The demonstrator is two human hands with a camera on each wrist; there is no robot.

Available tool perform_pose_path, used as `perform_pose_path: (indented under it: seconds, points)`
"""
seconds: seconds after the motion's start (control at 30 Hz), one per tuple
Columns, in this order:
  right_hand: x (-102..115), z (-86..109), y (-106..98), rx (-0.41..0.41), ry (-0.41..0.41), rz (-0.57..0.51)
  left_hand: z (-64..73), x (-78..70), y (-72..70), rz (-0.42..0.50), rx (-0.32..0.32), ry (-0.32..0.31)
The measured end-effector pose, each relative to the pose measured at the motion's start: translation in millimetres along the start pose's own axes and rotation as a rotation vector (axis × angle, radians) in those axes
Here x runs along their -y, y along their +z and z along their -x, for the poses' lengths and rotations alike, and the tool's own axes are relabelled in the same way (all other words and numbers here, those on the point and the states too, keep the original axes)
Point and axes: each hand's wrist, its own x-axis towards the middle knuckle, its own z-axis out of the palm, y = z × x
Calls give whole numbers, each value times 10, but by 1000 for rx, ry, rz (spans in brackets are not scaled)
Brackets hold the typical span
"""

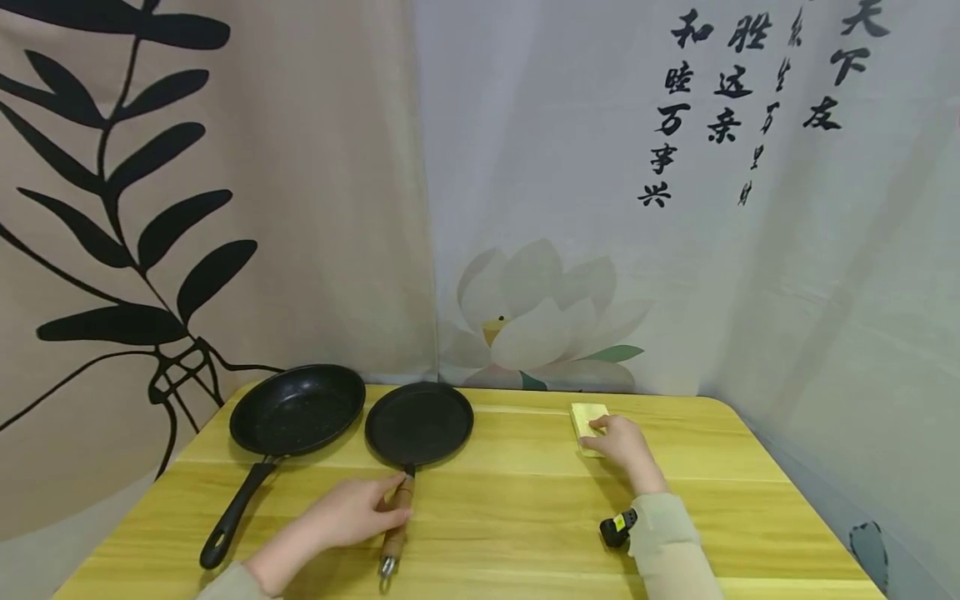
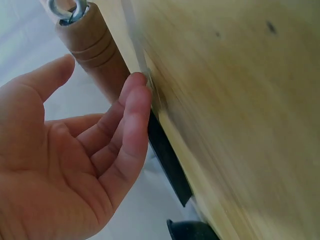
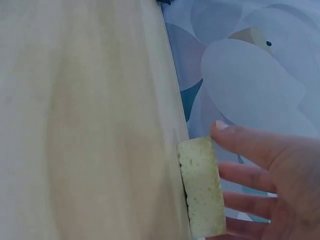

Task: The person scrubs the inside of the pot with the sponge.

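Note:
A flat black pan (image 1: pixel 420 423) with a wooden handle (image 2: pixel 97 52) lies on the table. My left hand (image 1: pixel 352 510) is at this handle, fingers loosely bent and thumb apart from them; the left wrist view shows no closed grip. Farther right, a pale yellow sponge (image 3: pixel 202 187) lies near the table's back edge. Beside and over it is my right hand (image 1: pixel 621 442), its thumb near one end and its fingers extended along the sponge's far side. Whether those fingers touch the sponge is hard to tell.
A deeper black frying pan (image 1: pixel 298 410) with a black handle stands left of the flat pan. The wooden table (image 1: pixel 517 533) ends at a printed curtain (image 1: pixel 570 167) behind it. A small black device (image 1: pixel 618 529) is at the right wrist.

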Motion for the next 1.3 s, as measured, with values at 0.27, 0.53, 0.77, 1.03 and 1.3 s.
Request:
perform_pose_path:
  seconds: [0.27,0.53,0.77,1.03,1.3]
  points:
    - [16,16,50,-36,31,-24,35,-35,31,-17,61,-8]
    - [15,18,17,-42,18,-10,9,-81,21,2,100,-30]
    - [-22,39,3,-46,25,-9,-51,-197,70,-26,99,-36]
    - [-34,54,32,-47,23,-11,-113,-372,146,-43,103,-29]
    - [-22,41,41,-45,27,-22,-197,-480,237,-52,109,-13]
